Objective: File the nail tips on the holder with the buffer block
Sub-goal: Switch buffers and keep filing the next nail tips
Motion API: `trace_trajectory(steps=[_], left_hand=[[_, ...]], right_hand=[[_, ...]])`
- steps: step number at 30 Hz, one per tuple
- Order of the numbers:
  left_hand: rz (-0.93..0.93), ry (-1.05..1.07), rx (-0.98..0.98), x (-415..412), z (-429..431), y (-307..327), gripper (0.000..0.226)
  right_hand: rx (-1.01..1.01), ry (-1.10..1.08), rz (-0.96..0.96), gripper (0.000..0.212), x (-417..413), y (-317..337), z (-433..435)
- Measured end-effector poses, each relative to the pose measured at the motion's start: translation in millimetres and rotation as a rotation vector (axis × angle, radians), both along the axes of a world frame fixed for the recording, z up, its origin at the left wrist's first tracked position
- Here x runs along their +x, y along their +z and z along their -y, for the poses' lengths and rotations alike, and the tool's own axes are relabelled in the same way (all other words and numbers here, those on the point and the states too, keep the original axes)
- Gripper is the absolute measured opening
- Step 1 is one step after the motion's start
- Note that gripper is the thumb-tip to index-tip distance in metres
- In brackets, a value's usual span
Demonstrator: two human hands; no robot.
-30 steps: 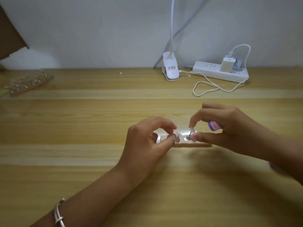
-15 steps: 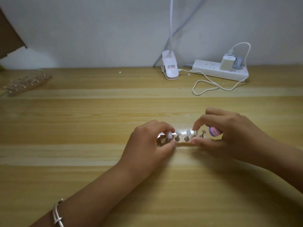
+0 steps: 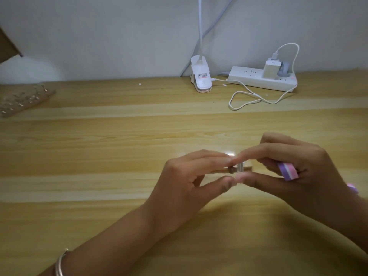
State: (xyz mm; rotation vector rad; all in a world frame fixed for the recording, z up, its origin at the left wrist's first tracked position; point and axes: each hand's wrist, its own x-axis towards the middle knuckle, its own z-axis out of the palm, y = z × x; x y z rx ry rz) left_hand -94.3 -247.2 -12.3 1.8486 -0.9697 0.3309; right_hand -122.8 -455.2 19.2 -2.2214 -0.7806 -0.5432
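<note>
Fingertips drawn together, left grip pinching holder, right grip clamping one buffer block

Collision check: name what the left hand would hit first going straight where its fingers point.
The left hand would likely meet the pale wooden nail-tip holder first, then the right hand; depth unclear.

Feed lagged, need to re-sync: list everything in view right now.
nail tip holder: one, tan, centre, pinched from both sides
nail tip: one visible, clear, on the holder
buffer block: one, purple-pink striped, right of the holder
second holder: one, brown, far left
clip lamp: one, white, back edge
power strip: one, white, back right
charger: one, white, plugged into the strip
table: one, light wood
bracelet: one, silver, left wrist
left hand: one, pinches the holder
right hand: one, grips the buffer block
</note>
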Motion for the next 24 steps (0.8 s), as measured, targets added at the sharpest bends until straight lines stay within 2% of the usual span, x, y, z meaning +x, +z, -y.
trace_trajectory(steps=[6, 8, 12, 14, 19, 21, 24], left_hand=[[-0.254, -0.132, -0.099, -1, -1, 3, 0.011], [-0.327, -0.126, -0.101, -2, -1, 3, 0.010], [-0.407, -0.078, -0.104, -3, -1, 2, 0.020], [-0.428, -0.067, -0.113, -3, -1, 2, 0.017], [-0.395, -0.073, -0.112, 0, -2, 1, 0.014], [-0.382, -0.073, -0.108, 1, -2, 0, 0.008], [-0.365, -0.036, -0.110, 0, -1, -1, 0.005]], right_hand=[[0.080, 0.019, -0.062, 0.026, -4, -6, -3], [0.132, 0.043, -0.178, 0.028, -5, -11, 1], [0.370, 0.114, -0.468, 0.029, -5, -19, 11], [0.450, 0.054, -0.490, 0.043, -1, -22, 11], [0.360, -0.010, -0.527, 0.062, 14, -27, 10], [0.247, 0.005, -0.449, 0.065, 10, -27, 9], [-0.003, 0.022, -0.106, 0.020, -9, -20, 0]])
